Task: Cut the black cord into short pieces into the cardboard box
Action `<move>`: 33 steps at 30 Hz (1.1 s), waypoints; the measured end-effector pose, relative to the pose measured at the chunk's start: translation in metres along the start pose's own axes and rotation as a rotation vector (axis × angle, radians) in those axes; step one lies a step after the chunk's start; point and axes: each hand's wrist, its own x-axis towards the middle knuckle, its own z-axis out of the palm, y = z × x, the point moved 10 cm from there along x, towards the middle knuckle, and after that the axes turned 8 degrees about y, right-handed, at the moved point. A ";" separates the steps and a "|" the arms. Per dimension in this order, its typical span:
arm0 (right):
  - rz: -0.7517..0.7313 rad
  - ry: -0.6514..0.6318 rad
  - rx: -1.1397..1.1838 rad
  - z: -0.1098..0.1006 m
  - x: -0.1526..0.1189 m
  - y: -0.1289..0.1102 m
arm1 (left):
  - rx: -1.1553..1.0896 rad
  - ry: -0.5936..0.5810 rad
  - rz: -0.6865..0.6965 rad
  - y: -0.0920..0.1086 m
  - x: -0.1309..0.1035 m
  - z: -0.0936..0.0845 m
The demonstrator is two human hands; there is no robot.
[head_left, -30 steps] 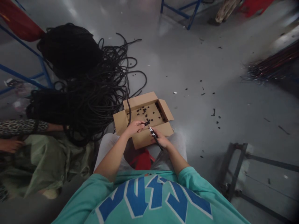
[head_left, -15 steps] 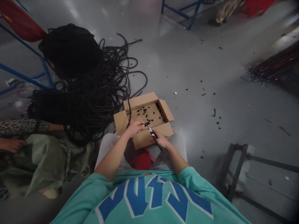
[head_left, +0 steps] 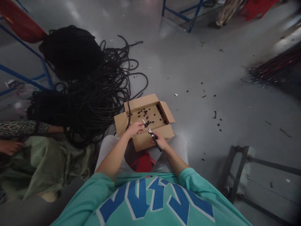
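Observation:
My left hand (head_left: 135, 128) is closed on the end of a black tube (head_left: 129, 114), over the near side of an open cardboard box (head_left: 143, 99). This tube runs over the box's left side from the pile behind. In my right hand (head_left: 162, 141) is a pair of scissors (head_left: 152, 135) with black handles. Its thin blades point away from me, crossing close to my left fingertips, and look nearly together. Small black cut pieces (head_left: 145, 112) lie scattered on the box bottom. My fingers hide the exact tube end.
A large heap of black tubing (head_left: 94, 91) lies to the left. Beside it sits another person in green trousers (head_left: 47, 157), with a hand (head_left: 11, 147) showing. A metal frame (head_left: 242, 172) stands at right, a blue stand (head_left: 181, 14) at the back. Black scraps (head_left: 214, 114) dot the floor.
The scissors' blades were a little apart and now look closer together, their tip slightly further left. My hands have barely moved.

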 end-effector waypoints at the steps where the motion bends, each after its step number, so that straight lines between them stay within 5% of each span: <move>1: 0.014 0.006 0.009 0.000 0.000 0.002 | 0.013 0.002 0.006 -0.001 0.001 0.000; 12: 0.175 -0.049 0.203 0.008 -0.009 0.005 | 0.265 0.144 0.317 0.019 0.003 -0.015; 18: 0.212 -0.153 0.292 0.013 -0.010 0.004 | 0.277 0.144 0.286 0.017 0.006 -0.018; 24: 0.157 -0.114 0.244 0.007 -0.007 -0.003 | 0.119 0.008 0.216 0.004 0.009 -0.008; 33: 0.176 -0.049 0.209 0.005 -0.005 0.000 | 0.013 -0.039 0.095 -0.006 0.015 -0.005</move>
